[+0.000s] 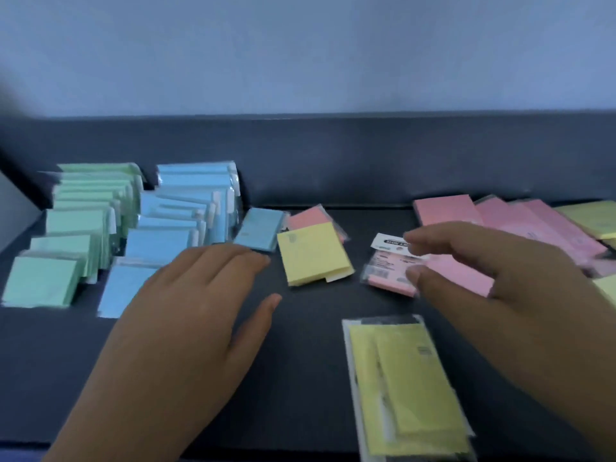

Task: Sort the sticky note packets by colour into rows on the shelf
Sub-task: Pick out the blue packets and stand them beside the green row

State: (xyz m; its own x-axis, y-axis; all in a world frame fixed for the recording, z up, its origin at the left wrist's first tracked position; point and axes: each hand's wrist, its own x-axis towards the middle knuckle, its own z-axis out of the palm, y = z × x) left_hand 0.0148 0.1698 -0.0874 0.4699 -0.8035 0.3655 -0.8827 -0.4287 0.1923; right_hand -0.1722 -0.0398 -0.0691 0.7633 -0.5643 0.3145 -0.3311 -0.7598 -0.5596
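Observation:
On the dark shelf (316,328) a row of green packets (83,228) stands at the far left, with a row of blue packets (173,225) beside it. A loose blue packet (261,230) lies tilted at the blue row's right end. My left hand (186,315) is flat with straight fingers, its fingertips at that packet's near edge. A yellow packet (313,255) lies on a pink one (308,217) mid-shelf. My right hand (493,278) pinches a pink packet (388,271) with a white header card between thumb and forefinger.
A loose pile of pink packets (520,225) lies at the right, with yellow ones (593,218) at the far right edge. Overlapping yellow packets (413,388) lie near the front edge. A dark back lip (333,161) bounds the shelf below a pale wall.

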